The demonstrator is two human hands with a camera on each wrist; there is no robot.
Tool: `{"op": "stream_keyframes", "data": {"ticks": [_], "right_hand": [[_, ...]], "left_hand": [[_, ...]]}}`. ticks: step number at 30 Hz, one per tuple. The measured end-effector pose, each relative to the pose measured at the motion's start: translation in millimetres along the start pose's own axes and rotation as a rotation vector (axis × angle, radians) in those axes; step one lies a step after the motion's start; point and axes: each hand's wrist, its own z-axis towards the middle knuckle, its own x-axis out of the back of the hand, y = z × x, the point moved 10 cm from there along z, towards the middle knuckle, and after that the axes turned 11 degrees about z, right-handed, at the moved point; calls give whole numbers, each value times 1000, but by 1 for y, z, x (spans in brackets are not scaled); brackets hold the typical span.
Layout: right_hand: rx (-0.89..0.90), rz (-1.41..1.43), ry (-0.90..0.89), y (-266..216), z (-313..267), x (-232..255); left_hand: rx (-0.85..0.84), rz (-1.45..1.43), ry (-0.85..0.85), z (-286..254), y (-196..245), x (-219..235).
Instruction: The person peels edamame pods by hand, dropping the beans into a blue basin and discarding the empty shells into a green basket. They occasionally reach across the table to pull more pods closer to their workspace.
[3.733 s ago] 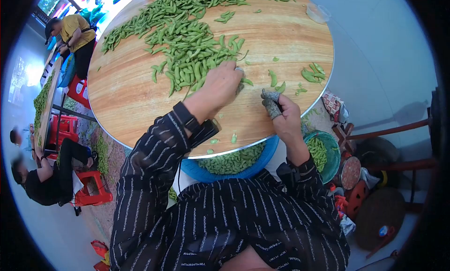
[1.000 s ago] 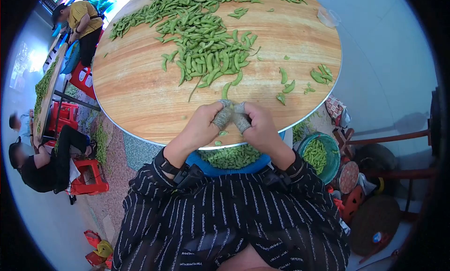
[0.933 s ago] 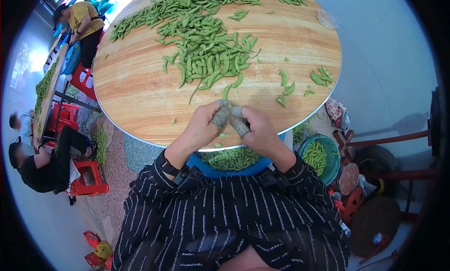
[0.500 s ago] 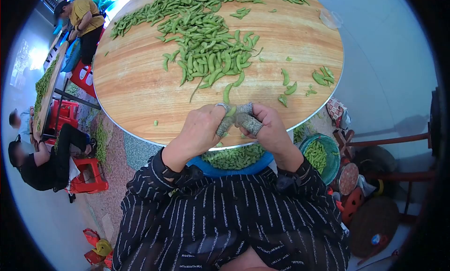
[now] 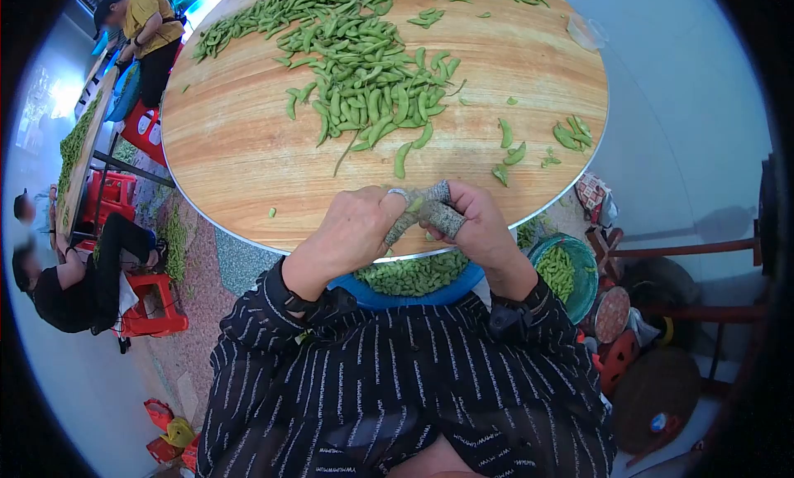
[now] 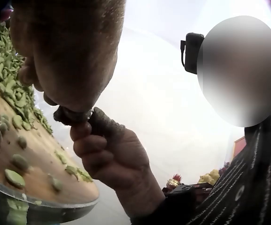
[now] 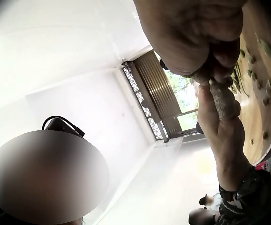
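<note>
My left hand (image 5: 351, 226) and right hand (image 5: 475, 230) meet just above the front edge of the round wooden table (image 5: 248, 160). Grey knitted sleeves (image 5: 442, 219) cover the thumb and forefinger tips. Between them both hands pinch a green soybean pod (image 5: 416, 204), mostly hidden by the fingers. In the left wrist view, the thumb and forefinger of the right hand (image 6: 119, 154) touch those of the left. A pod (image 5: 401, 160) lies just beyond the hands, in front of a large heap of pods (image 5: 364, 89).
Under the table edge a blue basin (image 5: 364, 294) holds shelled beans. A green bucket (image 5: 589, 275) of pods stands on the right. A few pods (image 5: 514, 154) and a clear plastic cup (image 5: 587, 33) lie on the table's right side. People sit at another table on the left.
Earlier my left hand was at the heap and my right hand apart from it; now they are together at the table edge. A loose bean has rolled left across the table.
</note>
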Motion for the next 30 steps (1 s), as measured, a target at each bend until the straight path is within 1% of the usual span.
{"op": "stream_keyframes", "data": {"ticks": [1, 3, 4, 5, 6, 7, 8, 9, 10, 12, 13, 14, 15, 16, 18, 19, 20, 21, 22, 23, 24, 26, 27, 29, 30], "right_hand": [[-2, 0, -2, 0, 0, 0], [-5, 0, -5, 3, 2, 0], [12, 62, -28, 7, 3, -1], [31, 123, -51, 8, 5, -2], [35, 123, -49, 9, 6, -2], [9, 232, -75, 12, 6, -6], [-15, 341, -102, 15, 6, -10], [-11, 340, -103, 15, 7, -9], [-13, 345, -78, 17, 7, -6], [-21, 354, -51, 19, 4, -3], [1, 276, -24, 15, 3, 0], [24, 196, 0, 11, 3, 3], [23, 194, -9, 10, 4, 2], [35, 144, 14, 9, 3, 3], [39, 93, 33, 8, 1, 1], [111, -18, 34, -3, -1, -3], [184, -127, 36, -12, -3, -5], [186, -127, 35, -11, -2, -5], [292, -256, 31, -18, -3, -6], [397, -387, 28, -26, -6, -9], [395, -389, 29, -28, -7, -9], [490, -671, -24, -39, -11, -25], [489, -669, -38, -38, -10, -27], [545, -799, 26, -39, -10, -28], [543, -789, -8, -36, -9, -32]], "left_hand": [[0, -1, -1, 0, -2, -3], [-23, -126, 12, -1, -4, -7], [-21, -126, 12, -3, -5, -10], [75, -462, -19, -4, -14, -18], [170, -798, -50, -5, -21, -28], [166, -797, -52, -7, -23, -34], [305, -1140, -133, -14, -31, -56], [447, -1480, -215, -17, -29, -69], [446, -1480, -213, -15, -27, -65], [297, -1031, -45, -6, -23, -31], [299, -1031, -45, -4, -25, -32], [154, -567, 216, 0, -27, 1], [12, -89, 456, -5, -12, 30], [19, -81, 462, -6, -11, 34], [40, -110, 365, -7, -3, 34], [45, -110, 367, -10, -5, 31], [152, -241, 228, -11, -20, 11], [256, -371, 87, -13, -32, -10], [254, -370, 87, -13, -33, -13], [333, -572, 53, -16, -39, -23], [412, -776, 16, -19, -43, -34], [383, -793, 23, -15, -39, -28], [360, -805, 32, -15, -38, -25], [388, -833, 83, -12, -38, -27], [402, -862, 125, -12, -39, -27]]}}
